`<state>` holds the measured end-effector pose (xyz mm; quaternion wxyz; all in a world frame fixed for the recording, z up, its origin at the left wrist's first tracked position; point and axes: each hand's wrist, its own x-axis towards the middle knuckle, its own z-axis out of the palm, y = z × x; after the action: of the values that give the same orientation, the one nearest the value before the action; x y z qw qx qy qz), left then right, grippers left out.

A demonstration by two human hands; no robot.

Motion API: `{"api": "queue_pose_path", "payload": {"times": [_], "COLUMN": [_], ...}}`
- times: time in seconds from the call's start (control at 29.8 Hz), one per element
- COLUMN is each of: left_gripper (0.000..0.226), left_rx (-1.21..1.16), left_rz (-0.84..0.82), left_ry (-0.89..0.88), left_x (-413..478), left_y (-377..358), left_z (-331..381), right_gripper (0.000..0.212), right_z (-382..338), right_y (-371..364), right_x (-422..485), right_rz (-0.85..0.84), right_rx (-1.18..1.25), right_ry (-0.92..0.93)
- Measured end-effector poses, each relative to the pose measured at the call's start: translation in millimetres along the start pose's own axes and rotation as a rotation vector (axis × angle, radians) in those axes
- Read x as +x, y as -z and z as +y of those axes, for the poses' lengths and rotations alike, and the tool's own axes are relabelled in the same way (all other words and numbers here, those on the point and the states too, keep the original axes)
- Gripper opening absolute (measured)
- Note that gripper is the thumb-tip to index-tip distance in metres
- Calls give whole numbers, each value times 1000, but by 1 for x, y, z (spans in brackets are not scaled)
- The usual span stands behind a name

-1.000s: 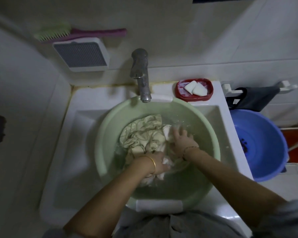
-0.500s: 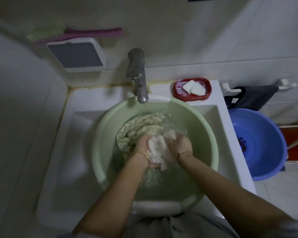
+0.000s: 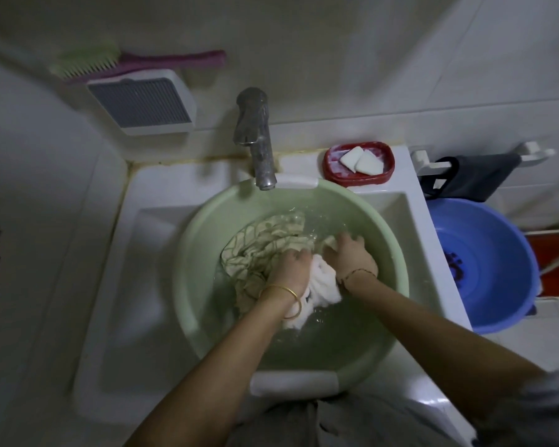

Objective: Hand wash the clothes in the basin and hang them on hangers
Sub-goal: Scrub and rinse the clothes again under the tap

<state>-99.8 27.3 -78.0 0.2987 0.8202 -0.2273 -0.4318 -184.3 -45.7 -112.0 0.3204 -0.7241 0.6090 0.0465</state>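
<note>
While water ripples around them, the wet clothes lie bunched in the pale green basin, which sits in the white sink under the tap. The patterned cream part spreads to the far left; a plain white part is wadded between the wrists. The left hand, a gold bangle on its wrist, has its fingers curled down into the cloth, gripping it. The right hand lies on the cloth just beside it, fingers bent over a fold and holding it. Half a second ago both hands had a white wad lifted clear of the water between them; now that wad is pushed back down and the hands sit lower and farther forward. At the far right rim of the sink a red soap dish holds two white soap pieces. Right of the sink stands a blue basin. On the far wall a pink-handled brush rests above a white vent box. No writing is readable anywhere.
</note>
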Motion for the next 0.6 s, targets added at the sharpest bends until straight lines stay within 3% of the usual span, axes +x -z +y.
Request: {"api": "queue_pose_path", "payload": {"times": [0.07,0.17,0.2,0.27,0.37,0.44,0.47,0.54,0.6], "left_gripper": [33,70,78,73,64,60,55,40,31], "left_rx": [275,852,1014,1189,1194,1097,939,357,-299], "left_rz": [-75,-241,-271,-292,-311,-288,-258,-147,-117], "left_ry": [-89,-72,-67,-8,84,-4,-41,29,308], "left_x": [0,-5,-6,-4,1,2,6,17,23], "left_y": [6,-4,-10,-18,-12,-5,-5,0,7], "left_z": [-8,-33,-41,-51,-57,-51,-49,-45,-37], "right_gripper": [70,106,106,99,83,66,58,47,37], "right_z": [4,4,6,12,14,8,5,-2,-10], "right_y": [0,-12,-22,-37,-36,-30,-31,-34,-27], "right_x": [1,-8,-12,-16,-9,-8,-8,-10,-14], "right_rz": [-88,-215,-266,-326,-263,-231,-234,-236,-224], "right_rx": [-332,-615,-668,-813,-890,-740,-568,-157,127], "right_ry": [132,272,300,369,353,244,175,28,-81]}}
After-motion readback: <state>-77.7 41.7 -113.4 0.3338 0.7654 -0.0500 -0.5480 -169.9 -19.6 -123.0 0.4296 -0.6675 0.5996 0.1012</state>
